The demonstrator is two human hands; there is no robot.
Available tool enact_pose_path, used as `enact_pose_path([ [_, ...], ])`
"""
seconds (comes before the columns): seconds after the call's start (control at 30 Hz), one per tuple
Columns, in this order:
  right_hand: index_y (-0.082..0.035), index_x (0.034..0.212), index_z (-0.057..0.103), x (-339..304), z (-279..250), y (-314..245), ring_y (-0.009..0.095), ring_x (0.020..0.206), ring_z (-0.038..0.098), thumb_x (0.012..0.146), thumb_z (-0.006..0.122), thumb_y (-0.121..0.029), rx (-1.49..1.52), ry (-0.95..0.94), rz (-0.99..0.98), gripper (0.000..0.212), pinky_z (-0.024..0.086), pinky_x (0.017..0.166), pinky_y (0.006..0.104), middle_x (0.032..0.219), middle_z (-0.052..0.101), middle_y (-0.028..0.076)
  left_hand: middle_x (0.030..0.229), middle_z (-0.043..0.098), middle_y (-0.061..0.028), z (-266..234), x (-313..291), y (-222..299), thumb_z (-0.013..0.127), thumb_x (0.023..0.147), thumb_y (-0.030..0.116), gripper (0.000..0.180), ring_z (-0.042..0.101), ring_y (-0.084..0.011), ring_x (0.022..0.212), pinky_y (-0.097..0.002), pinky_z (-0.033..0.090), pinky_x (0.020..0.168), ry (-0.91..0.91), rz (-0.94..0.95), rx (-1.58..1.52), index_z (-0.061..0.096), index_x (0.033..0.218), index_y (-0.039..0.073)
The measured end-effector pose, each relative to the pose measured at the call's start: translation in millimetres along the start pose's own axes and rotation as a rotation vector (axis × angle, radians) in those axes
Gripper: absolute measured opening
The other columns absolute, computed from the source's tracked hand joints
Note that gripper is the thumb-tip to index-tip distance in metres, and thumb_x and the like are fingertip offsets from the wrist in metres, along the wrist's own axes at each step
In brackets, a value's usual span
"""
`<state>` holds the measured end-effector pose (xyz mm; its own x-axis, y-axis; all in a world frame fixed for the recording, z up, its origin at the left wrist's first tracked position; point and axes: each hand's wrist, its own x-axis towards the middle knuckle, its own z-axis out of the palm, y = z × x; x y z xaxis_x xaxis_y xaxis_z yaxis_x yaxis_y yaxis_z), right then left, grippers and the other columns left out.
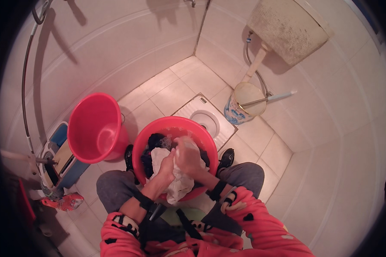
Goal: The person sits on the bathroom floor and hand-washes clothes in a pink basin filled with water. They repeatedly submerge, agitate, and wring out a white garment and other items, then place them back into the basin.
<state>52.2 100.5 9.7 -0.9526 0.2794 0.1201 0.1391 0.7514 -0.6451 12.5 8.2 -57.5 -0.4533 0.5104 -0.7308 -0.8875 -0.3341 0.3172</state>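
A red basin (138, 141) sits between my knees with water, a few suds and dark clothes (146, 163) in it. Over these lies a crumpled white cloth (179, 186), one end hanging toward the near rim. My left hand (166, 166) is closed on the cloth near the basin's middle. Close beside it, my right hand (189, 156) grips the same cloth, its fingers bent and partly hidden. The two hands almost touch. Each wrist wears a black band.
An upright red bucket (94, 128) stands left of the basin, near a blue and white tub (73, 169). Beyond the basin is a squat toilet (203, 120). A pail (236, 112) with a handled tool stands by the wall, below a cistern (287, 32).
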Motion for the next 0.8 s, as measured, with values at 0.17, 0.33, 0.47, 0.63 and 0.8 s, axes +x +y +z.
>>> enact_pose_path([
  [0.17, -0.005, 0.096, 0.061, 25.6, -2.6, 52.5, 0.033, 0.096, 0.056, 0.086, 0.064, -0.025, 0.150, -0.227, -0.143, 0.023, 0.044, 0.083, 0.0417, 0.094, 0.058, 0.015, 0.104, 0.064, -0.0075, 6.2, -14.6, 18.3, 0.052, 0.095, 0.046, 0.048, 0.063, -0.0188, 0.091, -0.0329, 0.054, 0.074, -0.086, 0.072, 0.176, 0.058, 0.115, 0.003],
  [0.33, -0.007, 0.088, 0.068, 19.1, -18.0, 80.5, 0.033, 0.084, 0.059, 0.073, 0.072, -0.043, 0.173, -0.147, -0.488, 0.039, 0.046, 0.080, 0.0422, 0.080, 0.059, 0.016, 0.105, 0.063, -0.0076, 2.4, -35.0, 42.6, 0.062, 0.090, 0.040, 0.043, 0.063, -0.0184, 0.092, -0.0322, 0.053, 0.079, -0.346, 0.138, 0.320, 0.055, 0.111, 0.003],
  [0.47, -0.005, 0.089, 0.067, 19.5, -47.1, 74.7, 0.028, 0.082, 0.061, 0.073, 0.072, -0.034, 0.411, -0.280, -0.159, 0.034, 0.047, 0.078, 0.0372, 0.083, 0.063, 0.013, 0.104, 0.065, -0.0091, -3.3, -46.2, 39.0, 0.082, 0.069, 0.034, 0.061, 0.062, -0.0203, 0.095, -0.0316, 0.050, 0.085, -0.218, 0.576, 1.097, 0.057, 0.113, -0.001],
  [0.63, -0.002, 0.092, 0.065, 9.4, -95.3, 36.3, 0.015, 0.088, 0.058, 0.081, 0.066, -0.016, 0.595, -0.365, -0.250, 0.018, 0.044, 0.079, 0.0303, 0.087, 0.061, 0.005, 0.098, 0.069, -0.0100, -15.7, -50.2, 37.6, 0.081, 0.069, 0.026, 0.050, 0.064, -0.0168, 0.090, -0.0328, 0.049, 0.083, -0.195, 0.687, 1.472, 0.064, 0.110, 0.003],
  [0.8, -0.001, 0.088, 0.062, -13.3, -137.8, -3.1, 0.012, 0.084, 0.053, 0.081, 0.065, -0.011, 0.899, -0.303, -0.214, 0.013, 0.042, 0.077, 0.0264, 0.085, 0.055, 0.001, 0.099, 0.069, -0.0053, -13.4, -67.3, 44.1, 0.079, 0.073, 0.019, 0.045, 0.064, -0.0135, 0.088, -0.0296, 0.050, 0.080, -0.251, 0.583, 1.215, 0.064, 0.111, 0.001],
])
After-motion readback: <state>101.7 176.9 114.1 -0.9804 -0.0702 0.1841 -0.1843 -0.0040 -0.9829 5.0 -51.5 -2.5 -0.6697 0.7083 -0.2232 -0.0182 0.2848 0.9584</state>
